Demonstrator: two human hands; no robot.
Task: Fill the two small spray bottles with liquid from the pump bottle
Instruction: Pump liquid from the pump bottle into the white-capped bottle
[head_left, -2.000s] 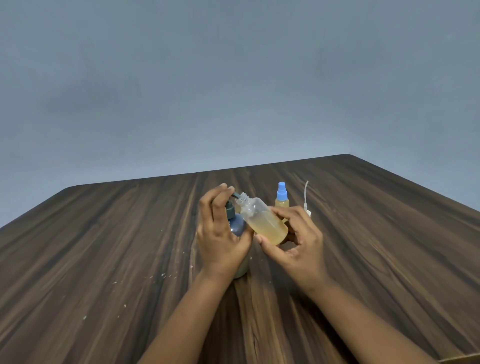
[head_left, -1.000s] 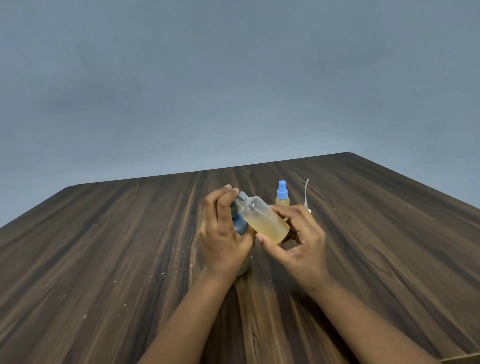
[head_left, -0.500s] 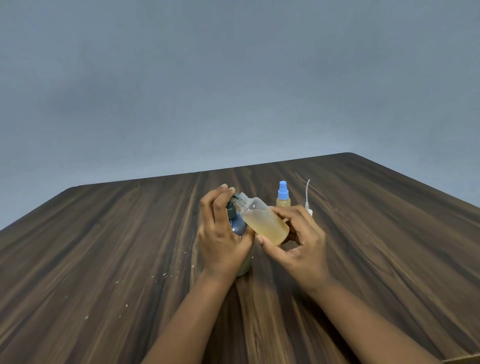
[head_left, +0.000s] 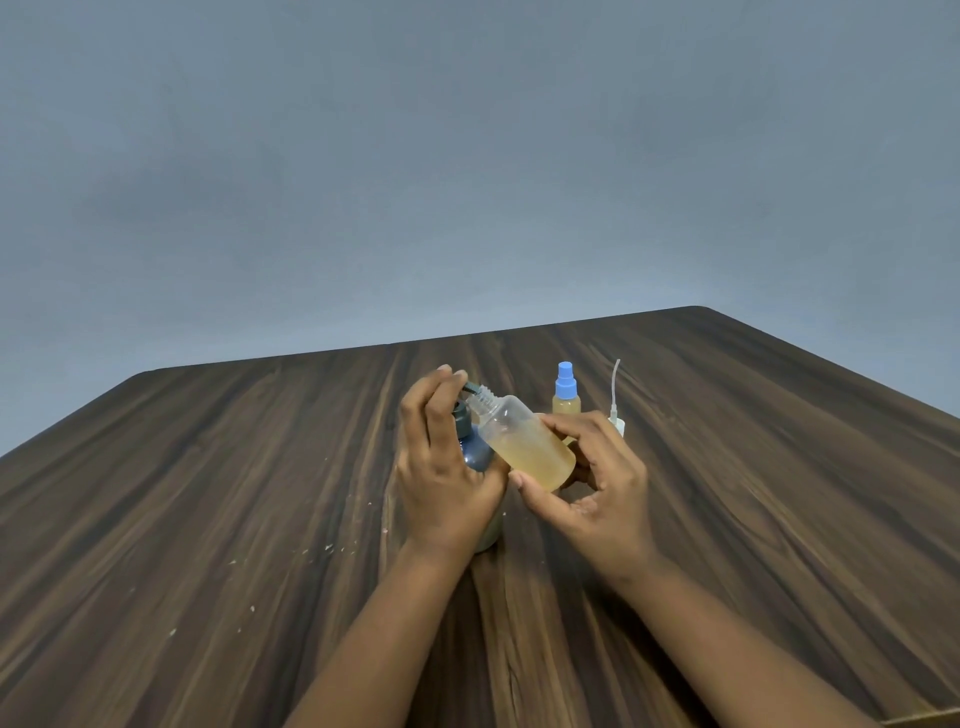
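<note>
Table (head_left: 260, 493) flanks open — bottles central

My table (head_left: 260, 493), dark streaked wood with rounded far corners. Standing on it: the pump bottle (head_left: 475, 452) near the middle, mostly hidden behind my left hand (head_left: 441, 483); behind, a small spray bottle (head_left: 565, 397) with a blue cap and amber liquid; just right of it, a white spray head (head_left: 616, 415), tube pointing up. Pale crumbs (head_left: 327, 546) lie scattered to my left
</note>
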